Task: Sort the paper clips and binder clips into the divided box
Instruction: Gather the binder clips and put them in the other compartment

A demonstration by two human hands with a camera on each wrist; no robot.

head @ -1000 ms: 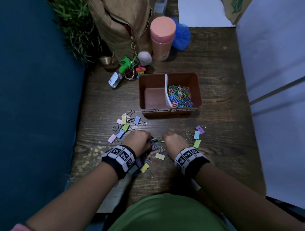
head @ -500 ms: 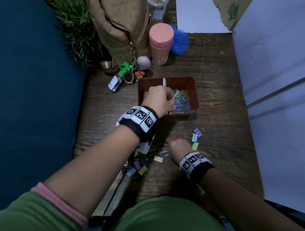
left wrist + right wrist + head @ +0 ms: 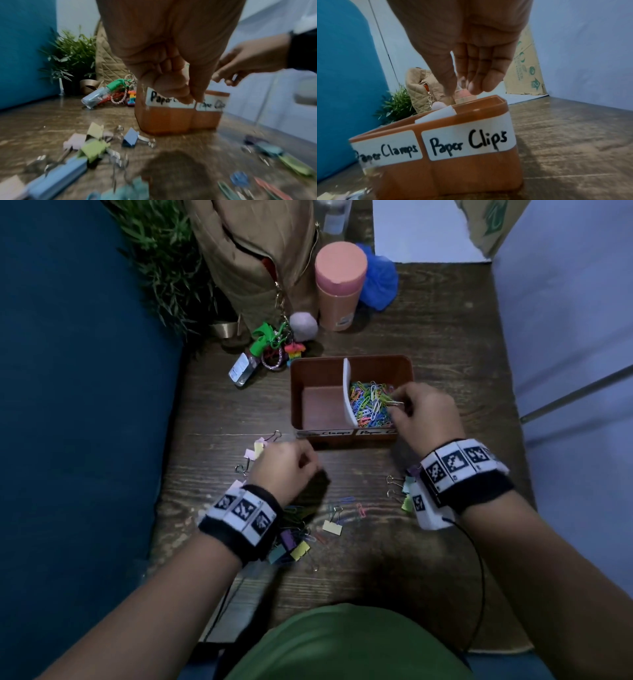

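Observation:
The brown divided box [image 3: 376,361] stands mid-table, split by a white divider [image 3: 347,392]. Its right part, labelled "Paper Clips" [image 3: 469,143], holds a heap of coloured paper clips [image 3: 368,409]; the left part is bare. My right hand [image 3: 394,404] hovers over the heap and pinches a paper clip. My left hand [image 3: 308,465] hangs low over the table left of the box, fingers curled [image 3: 185,94], with nothing seen in them. Pastel binder clips lie at the left [image 3: 255,453], by my left wrist [image 3: 294,546] and under my right wrist [image 3: 406,491]. A few loose paper clips [image 3: 359,510] lie between them.
Behind the box stand a pink bottle [image 3: 339,285], a tan quilted bag [image 3: 253,251] with a keychain bundle [image 3: 267,350], a plant [image 3: 161,261] and a blue cloth [image 3: 380,282]. A blue surface [image 3: 68,405] borders the table's left side and a pale wall [image 3: 565,354] its right.
My left hand has pulled back from the box to the table at the left. My right hand has risen from the table to the paper-clip compartment.

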